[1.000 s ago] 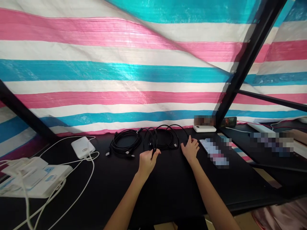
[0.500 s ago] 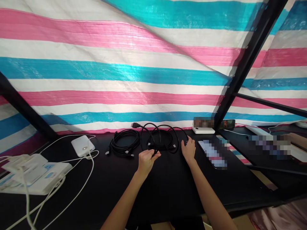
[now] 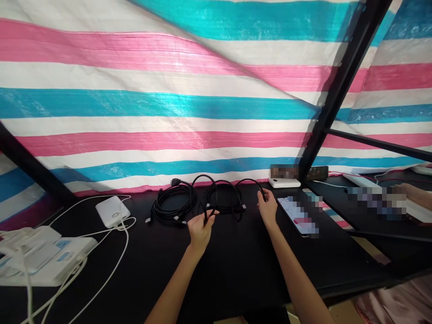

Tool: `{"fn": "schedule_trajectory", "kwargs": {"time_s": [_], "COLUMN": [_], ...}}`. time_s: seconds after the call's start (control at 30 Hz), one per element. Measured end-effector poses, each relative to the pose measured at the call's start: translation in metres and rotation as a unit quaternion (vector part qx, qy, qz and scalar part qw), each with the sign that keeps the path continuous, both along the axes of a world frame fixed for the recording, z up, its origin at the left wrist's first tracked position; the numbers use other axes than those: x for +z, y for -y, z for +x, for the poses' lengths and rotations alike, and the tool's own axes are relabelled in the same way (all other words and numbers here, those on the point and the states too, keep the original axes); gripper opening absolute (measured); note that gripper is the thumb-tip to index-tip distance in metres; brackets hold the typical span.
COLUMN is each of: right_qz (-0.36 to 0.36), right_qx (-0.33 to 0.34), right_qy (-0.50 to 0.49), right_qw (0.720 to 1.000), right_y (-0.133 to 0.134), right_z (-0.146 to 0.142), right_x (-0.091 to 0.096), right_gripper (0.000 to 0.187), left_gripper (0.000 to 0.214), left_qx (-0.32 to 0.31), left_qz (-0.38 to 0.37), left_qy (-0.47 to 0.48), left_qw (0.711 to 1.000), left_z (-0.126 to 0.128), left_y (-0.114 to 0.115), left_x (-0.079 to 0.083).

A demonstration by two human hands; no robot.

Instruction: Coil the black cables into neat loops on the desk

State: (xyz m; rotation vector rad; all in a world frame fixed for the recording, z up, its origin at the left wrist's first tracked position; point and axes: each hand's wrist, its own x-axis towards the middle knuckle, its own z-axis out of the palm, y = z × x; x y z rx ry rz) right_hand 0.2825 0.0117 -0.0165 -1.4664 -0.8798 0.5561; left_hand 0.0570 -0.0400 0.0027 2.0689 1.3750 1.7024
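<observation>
- Black cable is held in the centre of the frame, arched above the table between two hands.
- Left hand: thumb and fingers closed on gathered cable; a loop stands up above the fist.
- Right hand, right of centre: cable pinched between thumb and fingers. Whether a plug is covered there can't be told.
- Left coil lies left of the left hand; right coil lies behind and between both hands. Strands overlap in view; contact can't be confirmed.
- Black plug sits by the top of the left coil; owner cable unclear.
- Handling, as judged: left grip should be kept firm but not crushing, so gathered turns don't slip. Slack should be fed from the right in even lengths, with twist rolled out at the fingertips. Loops should be matched in size, and lifted clear of both coils to avoid snagging on plugs.
- Phone, right of the right hand, should be given clearance.
</observation>
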Motion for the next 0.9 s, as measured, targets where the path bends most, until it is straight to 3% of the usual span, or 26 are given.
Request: {"fn": "schedule_trajectory", "kwargs": {"time_s": [0.17, 0.23, 0.33, 0.4, 0.63, 0.73, 0.9], "right_qz": [0.009, 0.001, -0.023, -0.045, -0.067, -0.059, -0.04], "right_qx": [0.086, 0.137, 0.224, 0.281, 0.549, 0.587, 0.556], "right_qy": [-0.127, -0.2, -0.337, -0.377, -0.339, -0.301, -0.284], "right_qw": [0.988, 0.97, 0.914, 0.881, 0.761, 0.749, 0.78], "right_y": [-0.001, 0.001, 0.005, 0.009, 0.025, 0.029, 0.029], "right_z": [0.0, 0.001, 0.002, 0.004, 0.002, -0.006, -0.011], "right_x": [0.011, 0.018, 0.03, 0.037, 0.044, 0.044, 0.04], "right_gripper": [0.043, 0.04, 0.032, 0.031, 0.049, 0.045, 0.033], "left_gripper": [0.056, 0.059, 0.062, 0.064, 0.064, 0.062, 0.055], "left_qx": [-0.018, -0.041, -0.075, -0.095, -0.145, -0.157, -0.081], "left_qz": [0.006, -0.009, -0.048, -0.073, -0.069, -0.013, 0.085], "left_qy": [0.009, 0.001, -0.011, -0.017, -0.098, -0.162, -0.139], "left_qw": [1.0, 0.999, 0.996, 0.993, 0.982, 0.974, 0.983], "left_z": [-0.002, -0.001, 0.002, 0.003, 0.004, 0.007, 0.008], "left_y": [0.001, -0.001, -0.004, -0.006, -0.008, -0.007, -0.007], "left_x": [0.0, 0.0, 0.003, 0.005, 0.003, 0.001, 0.0]}}
